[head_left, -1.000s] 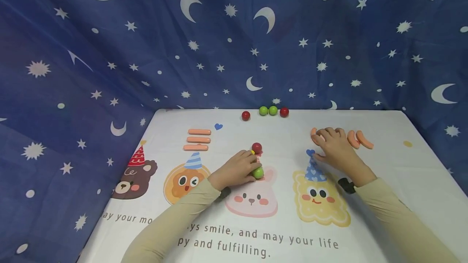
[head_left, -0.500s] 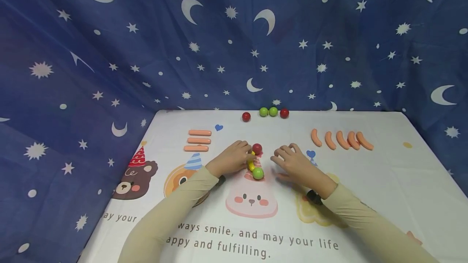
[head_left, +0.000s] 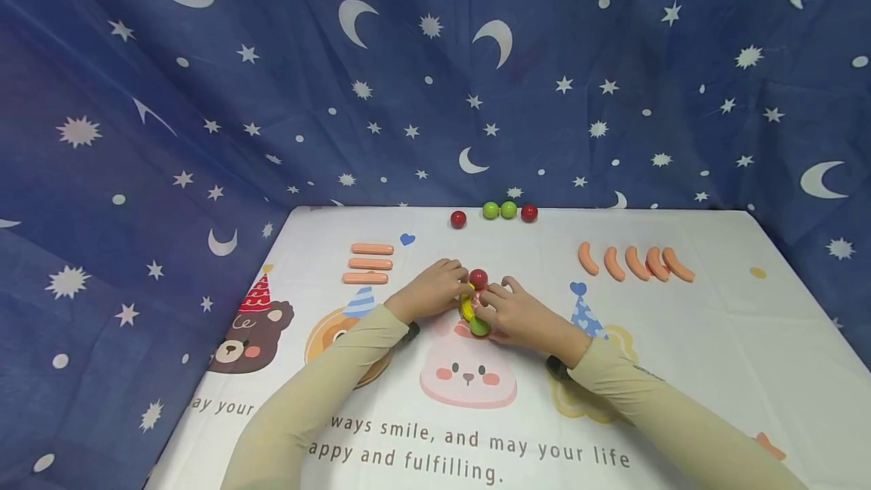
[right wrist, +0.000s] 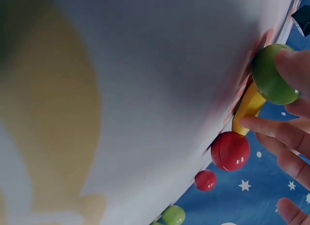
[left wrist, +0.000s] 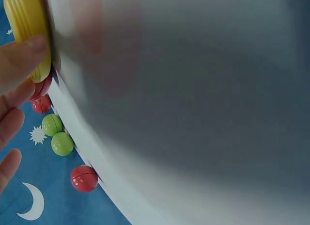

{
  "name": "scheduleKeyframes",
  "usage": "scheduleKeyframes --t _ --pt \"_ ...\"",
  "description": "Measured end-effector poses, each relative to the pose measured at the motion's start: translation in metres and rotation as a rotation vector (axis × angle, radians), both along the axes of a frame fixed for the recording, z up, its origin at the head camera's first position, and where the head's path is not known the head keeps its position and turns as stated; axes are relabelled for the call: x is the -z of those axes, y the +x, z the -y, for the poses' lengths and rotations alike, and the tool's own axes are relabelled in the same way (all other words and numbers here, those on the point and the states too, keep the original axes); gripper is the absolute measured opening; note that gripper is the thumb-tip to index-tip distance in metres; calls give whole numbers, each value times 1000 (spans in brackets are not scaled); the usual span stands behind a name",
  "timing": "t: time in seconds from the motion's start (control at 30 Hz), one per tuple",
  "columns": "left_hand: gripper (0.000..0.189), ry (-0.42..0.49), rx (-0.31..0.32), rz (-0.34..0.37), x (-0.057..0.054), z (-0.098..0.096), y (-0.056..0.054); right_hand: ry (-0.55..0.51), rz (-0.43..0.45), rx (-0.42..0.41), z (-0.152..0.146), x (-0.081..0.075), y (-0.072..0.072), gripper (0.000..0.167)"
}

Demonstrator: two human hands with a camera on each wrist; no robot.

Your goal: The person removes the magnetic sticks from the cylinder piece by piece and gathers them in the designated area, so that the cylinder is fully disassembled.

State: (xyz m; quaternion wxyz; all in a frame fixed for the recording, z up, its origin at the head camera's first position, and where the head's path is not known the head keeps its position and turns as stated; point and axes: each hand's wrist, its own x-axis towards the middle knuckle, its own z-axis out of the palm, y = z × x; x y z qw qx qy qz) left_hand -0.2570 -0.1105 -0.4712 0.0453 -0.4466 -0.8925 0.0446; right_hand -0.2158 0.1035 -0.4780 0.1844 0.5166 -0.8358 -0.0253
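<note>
A ridged yellow toy banana (head_left: pixel 467 307) lies at the middle of the table, between a red ball (head_left: pixel 478 279) and a green ball (head_left: pixel 479 326). My left hand (head_left: pixel 432 289) pinches the banana from its left side; in the left wrist view the thumb presses its ridged surface. My right hand (head_left: pixel 520 316) is at the green ball from the right. In the right wrist view its thumb lies on the green ball (right wrist: pixel 271 74), while the index fingertip is right at the banana (right wrist: pixel 249 108). The remaining right fingers spread loosely beside the red ball (right wrist: pixel 230 151).
Along the table's back edge are two red balls, one a red ball at left (head_left: pixel 458 219), and two green balls (head_left: pixel 500 210). Three straight toy sausages (head_left: pixel 368 264) lie back left; several curved sausages (head_left: pixel 636 263) lie back right. A starry blue curtain (head_left: pixel 435 97) hangs behind.
My right hand has moved left from the curved sausages to the green ball, leaving them on the table. My left hand has shifted slightly up and left, from near the green ball to the banana's side.
</note>
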Motion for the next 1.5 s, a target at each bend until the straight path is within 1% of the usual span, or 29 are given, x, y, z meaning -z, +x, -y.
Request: scheduleKeyframes --t 0.17,0.33,0.47,0.57,0.67,0.77,0.9,1.03,1.23,1.37,1.5 --pt "25 -2 -13 0 1 2 2 7 -7 5 0 2 -2 41" --pt "20 15 -8 -12 0 3 9 -3 -17 3 -5 4 -3 36" --pt "17 14 -1 -46 1 2 18 -11 -12 10 -11 6 -4 31" --pt "16 4 -7 -75 0 -1 27 -15 4 15 -15 5 -3 32" --pt "16 -19 -27 -96 -1 -4 36 -18 32 10 -18 5 -2 35" --pt "16 -26 -51 -102 -1 -7 44 -26 60 -1 -20 5 -2 39" --pt "17 -23 -84 -115 0 -11 51 -39 88 0 -22 4 -2 39" --pt "17 -28 -96 -156 4 -11 55 -50 113 11 -24 2 -3 38" --pt "9 16 -46 -224 8 -11 58 -56 145 12 -26 0 -4 40" --pt "7 32 -40 -235 9 -10 57 -60 159 8 -26 -1 -5 39" --pt "6 32 -42 -236 8 -11 58 -61 159 2 -27 0 -6 37"
